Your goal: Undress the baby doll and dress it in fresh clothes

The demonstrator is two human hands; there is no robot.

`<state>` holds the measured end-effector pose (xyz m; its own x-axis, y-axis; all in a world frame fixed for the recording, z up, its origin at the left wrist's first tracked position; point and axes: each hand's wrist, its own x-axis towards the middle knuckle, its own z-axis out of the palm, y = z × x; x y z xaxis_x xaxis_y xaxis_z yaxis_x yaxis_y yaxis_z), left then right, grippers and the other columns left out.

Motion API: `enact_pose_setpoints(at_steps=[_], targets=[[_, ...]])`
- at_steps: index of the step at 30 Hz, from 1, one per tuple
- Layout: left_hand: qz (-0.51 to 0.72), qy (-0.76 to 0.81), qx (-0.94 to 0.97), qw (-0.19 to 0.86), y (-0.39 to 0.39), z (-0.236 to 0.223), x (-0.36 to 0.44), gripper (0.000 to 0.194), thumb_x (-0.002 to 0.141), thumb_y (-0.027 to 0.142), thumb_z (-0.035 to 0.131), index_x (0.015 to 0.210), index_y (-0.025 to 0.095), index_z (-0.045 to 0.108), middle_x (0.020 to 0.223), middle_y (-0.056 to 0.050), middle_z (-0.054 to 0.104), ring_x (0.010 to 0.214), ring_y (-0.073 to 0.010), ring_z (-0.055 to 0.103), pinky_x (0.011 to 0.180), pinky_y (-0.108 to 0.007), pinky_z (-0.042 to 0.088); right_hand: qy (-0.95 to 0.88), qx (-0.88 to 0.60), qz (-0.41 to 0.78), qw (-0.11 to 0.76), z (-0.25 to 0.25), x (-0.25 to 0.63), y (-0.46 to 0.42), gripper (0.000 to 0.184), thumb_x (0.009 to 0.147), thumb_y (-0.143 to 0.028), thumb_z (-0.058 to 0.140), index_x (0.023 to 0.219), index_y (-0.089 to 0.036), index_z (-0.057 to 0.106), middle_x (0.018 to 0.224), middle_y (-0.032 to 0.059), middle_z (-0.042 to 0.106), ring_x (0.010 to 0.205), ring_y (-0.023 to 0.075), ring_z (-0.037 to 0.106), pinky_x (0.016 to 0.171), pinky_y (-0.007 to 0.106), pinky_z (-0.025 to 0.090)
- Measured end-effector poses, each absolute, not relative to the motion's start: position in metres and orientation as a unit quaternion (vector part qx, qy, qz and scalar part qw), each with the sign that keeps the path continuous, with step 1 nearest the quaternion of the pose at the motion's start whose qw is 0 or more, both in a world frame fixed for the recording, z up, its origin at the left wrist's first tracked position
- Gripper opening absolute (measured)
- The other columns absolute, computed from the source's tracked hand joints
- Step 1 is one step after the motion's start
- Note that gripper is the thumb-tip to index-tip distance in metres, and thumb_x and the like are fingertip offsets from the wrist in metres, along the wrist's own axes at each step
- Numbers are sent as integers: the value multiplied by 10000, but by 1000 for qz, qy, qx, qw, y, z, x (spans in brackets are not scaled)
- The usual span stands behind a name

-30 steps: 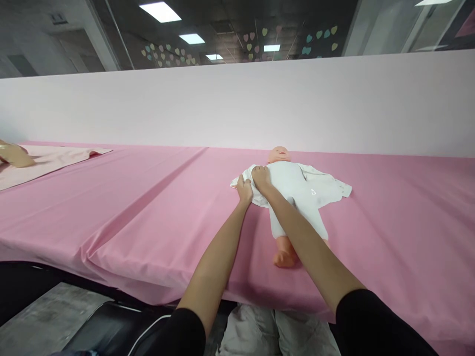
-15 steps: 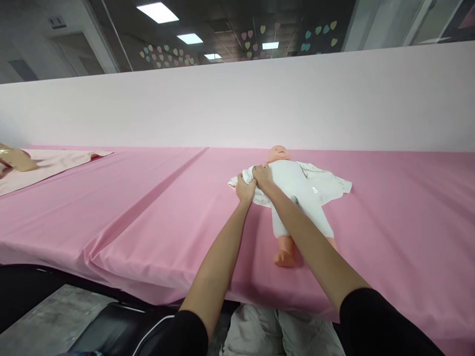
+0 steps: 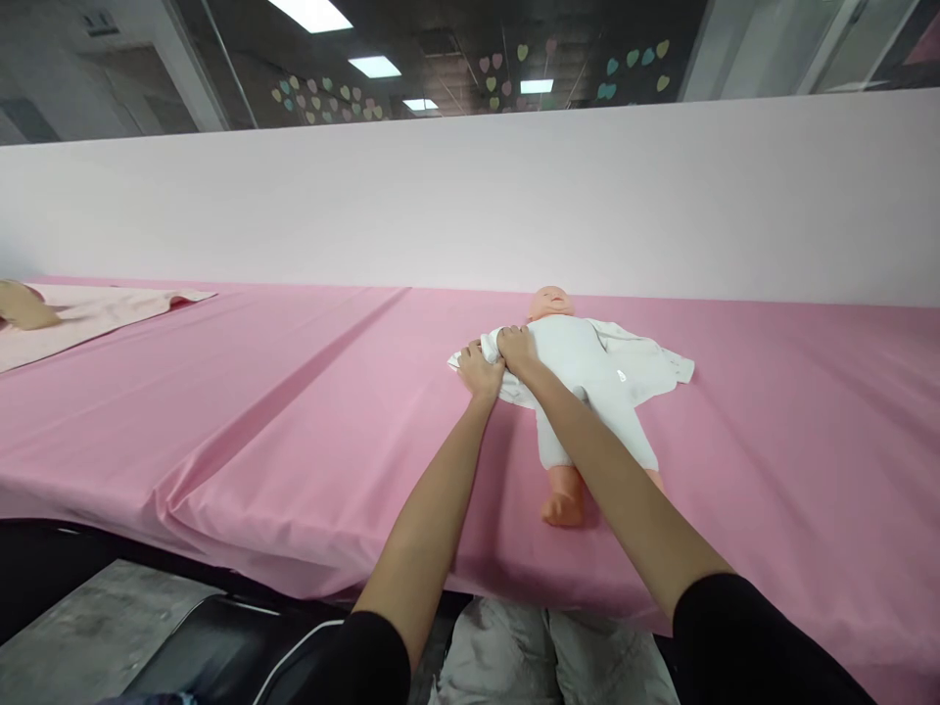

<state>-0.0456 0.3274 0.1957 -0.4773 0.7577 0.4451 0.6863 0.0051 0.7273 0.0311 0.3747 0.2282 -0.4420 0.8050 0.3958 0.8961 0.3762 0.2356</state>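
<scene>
Left hand (image 3: 480, 371) has slid slightly toward nine o'clock, its curled hold now nearer the cuff (image 3: 453, 361); right hand (image 3: 518, 350) clenches bunched white sleeve (image 3: 490, 346). Doll (image 3: 577, 354) lies at their three o'clock on desk (image 3: 308, 401).

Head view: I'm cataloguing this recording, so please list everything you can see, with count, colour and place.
doll: one, peach head and legs, right of centre
white garment: one, white, spread at both sides of the doll
table cover: one, pink, across the middle
cloth: one, pale pink, far left
tan object: one, tan, on the cloth, cut off
low wall: one, white, behind the table cover
ceiling lights: four, white, top
heart shapes: many, pastel, top
padded item: one, black, lower left
floor: one patch, grey, lower left
trousers: one pair, grey, bottom centre
sleeves: two, black, bottom
forearms: two, bare, lower centre
left hand: one, bare, gripping the bunched white garment
right hand: one, bare, gripping beside it
</scene>
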Motion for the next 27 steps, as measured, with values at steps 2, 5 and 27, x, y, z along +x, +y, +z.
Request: enact_pose_setpoints(at_steps=[2, 5, 27], targets=[[476, 719, 506, 20, 328, 196, -47, 489, 647, 366, 662, 1088, 210, 519, 1095, -107, 547, 1054, -287, 489, 875, -395, 393, -826, -511, -211, 107, 229, 33, 375, 271, 826, -48, 418, 1038, -74, 586, 1054, 181, 615, 980, 257, 550, 823, 368, 383], [474, 738, 481, 12, 330, 195, -46, 547, 656, 497, 650, 1106, 211, 531, 1184, -137, 500, 1127, -315, 434, 901, -422, 375, -829, -505, -213, 109, 229, 35, 376, 275, 834, -28, 386, 1020, -74, 583, 1046, 172, 613, 985, 257, 548, 818, 370, 384], [504, 703, 492, 96, 339, 191, -66, 222, 690, 252, 579, 896, 171, 577, 946, -147, 655, 946, -328, 595, 792, -397, 441, -843, -469, -223, 139, 224, 41, 370, 263, 804, -110, 513, 1064, -125, 551, 1082, 138, 573, 992, 274, 484, 829, 386, 340]])
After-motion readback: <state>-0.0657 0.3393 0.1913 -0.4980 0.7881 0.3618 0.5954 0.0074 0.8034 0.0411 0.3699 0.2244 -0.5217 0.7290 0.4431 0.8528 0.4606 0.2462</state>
